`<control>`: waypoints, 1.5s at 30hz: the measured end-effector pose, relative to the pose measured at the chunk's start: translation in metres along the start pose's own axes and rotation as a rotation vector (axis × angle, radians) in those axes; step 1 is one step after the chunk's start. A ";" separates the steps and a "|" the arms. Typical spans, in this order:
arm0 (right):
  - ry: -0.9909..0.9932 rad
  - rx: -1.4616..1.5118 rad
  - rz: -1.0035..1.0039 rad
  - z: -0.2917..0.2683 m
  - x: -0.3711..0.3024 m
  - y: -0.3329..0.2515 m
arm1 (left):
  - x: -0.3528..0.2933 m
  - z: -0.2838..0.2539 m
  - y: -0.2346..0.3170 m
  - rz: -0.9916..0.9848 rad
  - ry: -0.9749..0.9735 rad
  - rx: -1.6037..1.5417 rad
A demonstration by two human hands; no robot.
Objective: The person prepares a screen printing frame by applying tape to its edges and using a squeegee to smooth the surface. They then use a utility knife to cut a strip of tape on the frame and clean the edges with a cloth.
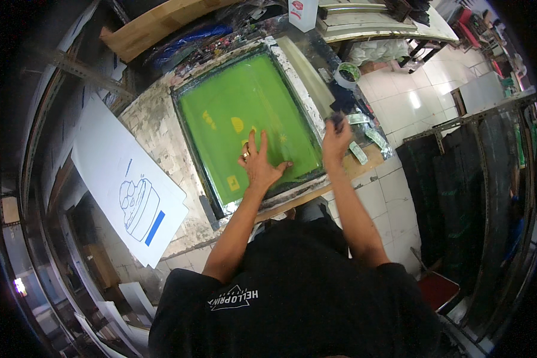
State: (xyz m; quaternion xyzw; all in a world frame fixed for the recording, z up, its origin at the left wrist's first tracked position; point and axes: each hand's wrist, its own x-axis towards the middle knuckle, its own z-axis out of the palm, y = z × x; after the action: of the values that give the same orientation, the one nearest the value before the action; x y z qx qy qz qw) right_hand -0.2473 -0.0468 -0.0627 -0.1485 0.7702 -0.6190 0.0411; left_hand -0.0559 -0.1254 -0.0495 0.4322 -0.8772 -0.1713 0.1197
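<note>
A silk-screen frame (278, 56) with bright green mesh and small yellow stencil shapes lies flat on the worktable. My left hand (261, 166) rests on the lower middle of the mesh, its fingers spread and a ring on one of them. My right hand (336, 143) is just past the frame's right edge. Its fingers are closed around a small dark bunched rag (336, 120), partly hidden by the hand. A larger dark cloth (341, 98) lies just beyond it, and several small printed green-and-white packets (358, 153) lie beside this hand.
White sheets with a blue line drawing (138, 197) overhang the table's left side. A white tub with green contents (346, 74) stands at the far right corner. Brown cardboard (161, 30) and a blue plastic wrap (197, 39) lie behind the frame. A metal rack (471, 119) stands right.
</note>
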 end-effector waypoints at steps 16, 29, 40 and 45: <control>-0.399 -0.805 -0.456 -0.004 0.166 0.064 | -0.124 -0.021 -0.135 -0.702 0.390 0.289; -0.835 -0.441 -0.598 0.032 0.068 -0.056 | -0.123 -0.018 -0.137 -0.807 0.482 0.217; -0.966 -0.707 -0.734 0.088 0.026 0.014 | -0.123 -0.019 -0.138 -0.805 0.515 0.178; -0.890 -0.629 -0.752 0.125 0.049 0.014 | -0.123 -0.020 -0.138 -0.818 0.482 0.184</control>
State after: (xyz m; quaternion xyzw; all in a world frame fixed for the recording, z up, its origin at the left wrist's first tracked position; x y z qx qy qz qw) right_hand -0.2659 -0.1756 -0.0994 -0.6537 0.7195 -0.2162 0.0912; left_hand 0.1232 -0.1096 -0.0948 0.7778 -0.5943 -0.0209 0.2036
